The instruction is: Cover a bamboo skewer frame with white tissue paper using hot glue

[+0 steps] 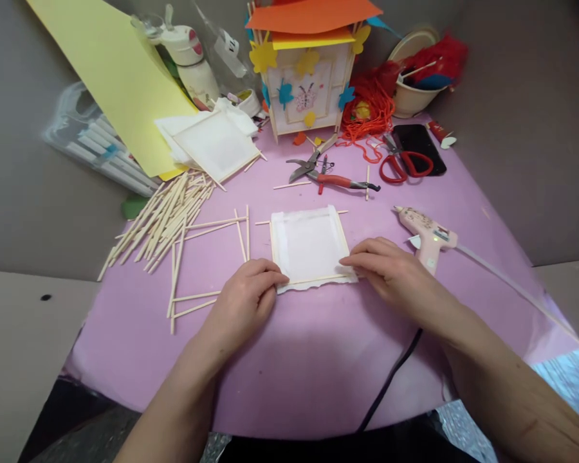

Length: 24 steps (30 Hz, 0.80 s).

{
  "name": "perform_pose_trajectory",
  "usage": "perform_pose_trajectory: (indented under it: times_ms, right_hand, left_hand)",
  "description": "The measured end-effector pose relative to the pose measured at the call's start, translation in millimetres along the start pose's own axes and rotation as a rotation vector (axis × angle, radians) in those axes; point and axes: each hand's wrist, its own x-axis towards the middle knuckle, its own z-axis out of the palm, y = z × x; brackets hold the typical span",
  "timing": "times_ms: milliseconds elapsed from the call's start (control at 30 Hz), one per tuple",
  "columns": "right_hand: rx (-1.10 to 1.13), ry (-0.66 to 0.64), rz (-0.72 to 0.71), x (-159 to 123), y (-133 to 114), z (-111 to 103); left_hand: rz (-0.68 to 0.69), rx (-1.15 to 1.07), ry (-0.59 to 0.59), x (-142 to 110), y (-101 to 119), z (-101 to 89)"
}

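Note:
A small square stick frame covered with thin white paper [309, 244] lies flat on the purple tabletop. Along its near side, a ragged strip of the paper sticks out past the stick. My left hand [251, 289] is closed at the near left corner, fingertips on the stick and paper edge. At the near right corner, my right hand [390, 273] pinches the paper edge, its fingers bent together. Two bare stick frames [207, 225] lie to the left, partly behind my left hand. A pale pink hot glue gun [427, 235] rests on its side beyond my right hand.
Loose wooden sticks [168, 218] are piled at left, near another papered frame [217, 145]. Pruning shears [328, 177], red-handled scissors [405, 164] and a phone [421, 148] lie farther back. A decorated paper lantern [313, 77] stands behind. The black cord [390, 376] crosses the table's front.

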Motion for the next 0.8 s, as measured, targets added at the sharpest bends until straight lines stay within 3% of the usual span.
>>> perform_pose_trajectory:
  times_ms: [100,200,433,633,800]
  right_hand:
    - [0.009,0.056,0.052,-3,3,-15]
    - [0.015,-0.02,0.074,-5,3,-20]
    - [-0.037,-0.172,0.061,-1,-7,-12]
    - [-0.091,-0.167,0.074,1,-12,-10]
    - [-0.122,-0.124,-0.011,3,-14,1]
  left_hand:
    - [0.04,0.005,0.016,1,2,3.1]
    - [0.095,0.012,0.014,4,6,7.5]
    - [0.177,0.027,-0.007,7,8,14.4]
    - [0.173,0.057,-0.006,6,6,16.9]
    - [0.179,0.099,0.009,7,9,19.6]
